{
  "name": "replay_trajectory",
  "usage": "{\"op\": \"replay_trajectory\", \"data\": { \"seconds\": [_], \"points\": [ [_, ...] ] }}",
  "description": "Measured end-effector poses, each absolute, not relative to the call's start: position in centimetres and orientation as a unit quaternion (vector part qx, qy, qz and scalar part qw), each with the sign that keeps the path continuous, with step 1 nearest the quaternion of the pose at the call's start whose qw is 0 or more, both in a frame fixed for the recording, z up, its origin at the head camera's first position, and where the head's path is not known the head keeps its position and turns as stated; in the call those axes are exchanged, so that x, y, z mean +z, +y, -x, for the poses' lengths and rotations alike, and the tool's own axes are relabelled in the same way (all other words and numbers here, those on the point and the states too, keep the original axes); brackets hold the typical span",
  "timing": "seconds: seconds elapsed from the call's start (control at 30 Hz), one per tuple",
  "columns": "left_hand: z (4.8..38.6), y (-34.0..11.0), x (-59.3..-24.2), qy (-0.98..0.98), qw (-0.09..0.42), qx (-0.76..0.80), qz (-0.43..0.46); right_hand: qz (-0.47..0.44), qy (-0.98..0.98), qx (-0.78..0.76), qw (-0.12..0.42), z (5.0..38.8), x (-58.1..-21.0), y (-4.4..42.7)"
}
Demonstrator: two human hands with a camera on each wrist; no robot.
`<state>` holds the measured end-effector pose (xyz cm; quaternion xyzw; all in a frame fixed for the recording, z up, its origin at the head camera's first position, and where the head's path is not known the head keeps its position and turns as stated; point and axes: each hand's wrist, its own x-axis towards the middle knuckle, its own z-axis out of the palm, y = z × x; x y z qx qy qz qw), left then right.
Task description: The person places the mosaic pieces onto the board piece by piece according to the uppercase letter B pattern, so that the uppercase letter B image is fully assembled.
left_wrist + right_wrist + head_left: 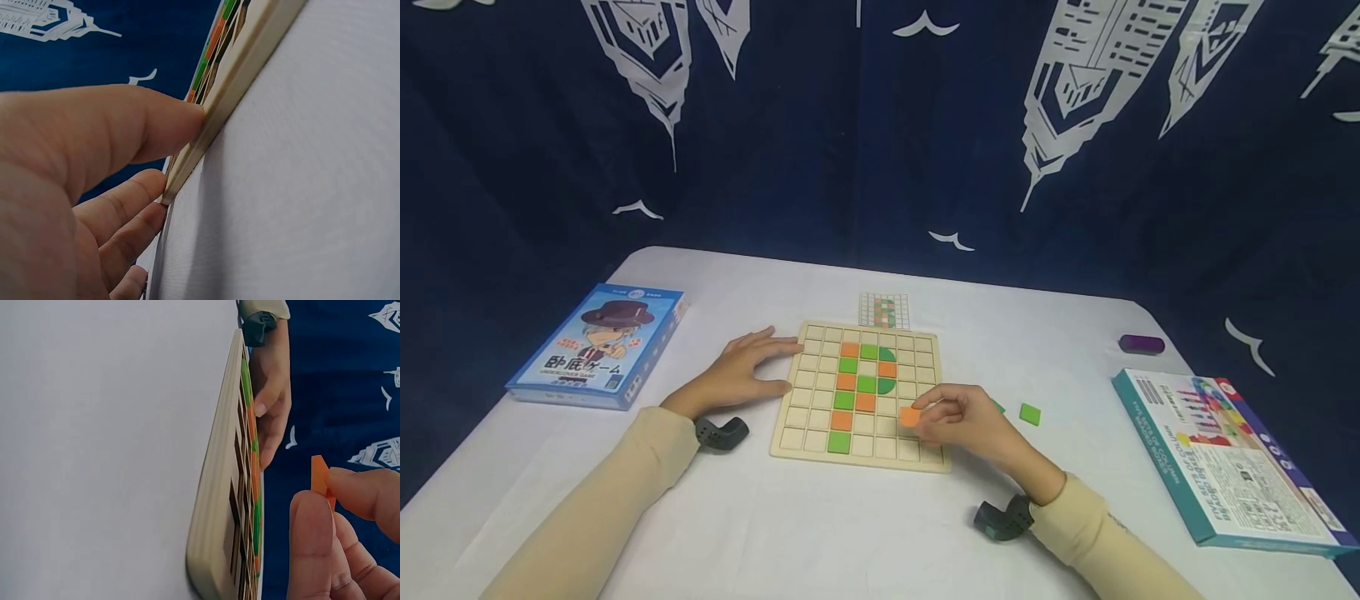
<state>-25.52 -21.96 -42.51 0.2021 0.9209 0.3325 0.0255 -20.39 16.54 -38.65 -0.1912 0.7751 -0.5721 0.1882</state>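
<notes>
A wooden grid board [790, 429] lies mid-table, with orange and green square tiles and two dark-green rounded pieces [887, 386] set in its cells. My right hand [962, 421] pinches an orange tile [910, 416] between thumb and fingertip above the board's right part. In the right wrist view the orange tile [319, 475] is seen edge-on, apart from the board. At the board's left edge my left hand [737, 371] rests with fingers extended. The left wrist view has its thumb [169, 122] touching the board's rim [234, 81].
Behind the board lies a small printed pattern card [883, 310]. A loose green tile [1030, 414] sits right of the right hand, another partly hidden by it. A blue game box [598, 346] stands left; a teal-edged box [1232, 458] and a purple object [1141, 344] lie right.
</notes>
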Motion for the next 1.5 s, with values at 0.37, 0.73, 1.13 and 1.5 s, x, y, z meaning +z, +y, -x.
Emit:
{"op": "replay_trajectory", "data": {
  "seconds": [0.37,0.73,1.13,1.5],
  "points": [
    [25.4,-21.9,-42.4,0.92,0.025,0.334,-0.204,0.213,0.787,-0.544,0.198,20.6,-39.1,14.3],
    [25.5,-21.9,-42.5,0.919,0.024,0.337,-0.204,0.26,0.812,-0.481,0.205,20.5,-39.1,12.4],
    [25.5,-21.9,-42.5,0.92,0.028,0.334,-0.203,0.303,0.841,-0.412,0.175,20.5,-39.1,11.4],
    [25.4,-21.8,-42.3,0.919,0.024,0.336,-0.204,0.326,0.856,-0.373,0.147,20.4,-39.1,11.0]
  ]
}}
